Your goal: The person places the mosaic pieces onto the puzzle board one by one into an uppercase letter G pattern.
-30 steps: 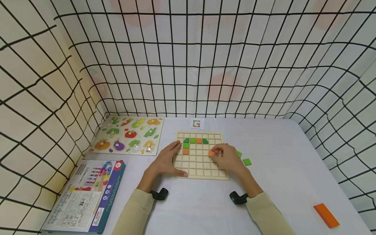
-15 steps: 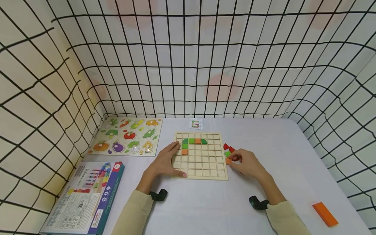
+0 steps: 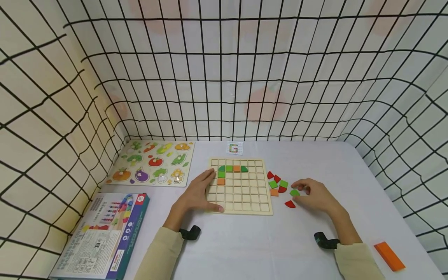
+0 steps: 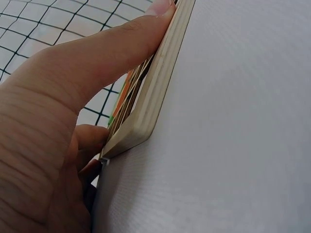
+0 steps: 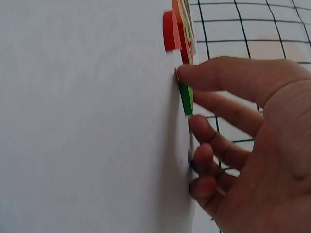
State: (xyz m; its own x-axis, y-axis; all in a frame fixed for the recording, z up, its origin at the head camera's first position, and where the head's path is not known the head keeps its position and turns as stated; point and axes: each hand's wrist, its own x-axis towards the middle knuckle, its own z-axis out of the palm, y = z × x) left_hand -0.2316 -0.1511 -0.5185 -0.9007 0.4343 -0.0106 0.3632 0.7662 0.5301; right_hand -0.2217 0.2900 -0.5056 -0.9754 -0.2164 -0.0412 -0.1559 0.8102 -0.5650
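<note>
A wooden grid board (image 3: 244, 196) lies mid-table, with green and orange tiles forming a partial outline in its upper left. My left hand (image 3: 196, 192) rests at its left side, fingers along the left edge and thumb on the front edge. The left wrist view shows that thumb (image 4: 112, 53) lying against the board's rim (image 4: 163, 73). Right of the board, my right hand (image 3: 316, 196) pinches a green square tile (image 3: 294, 192) between thumb and index finger, low over the cloth. In the right wrist view the tile (image 5: 185, 99) stands just below the thumb tip.
Loose red, green and orange tiles (image 3: 274, 192) lie between board and right hand, with a red quarter-round tile (image 3: 290, 204) nearer. Behind the board is a pattern card (image 3: 235, 147). A vegetable puzzle (image 3: 150, 162), a box (image 3: 101, 233) and an orange block (image 3: 389, 256) lie around.
My right hand has carried an orange tile off the board to the right, let it go by the loose tiles, and moved further right to the green tile. My left hand has stayed put.
</note>
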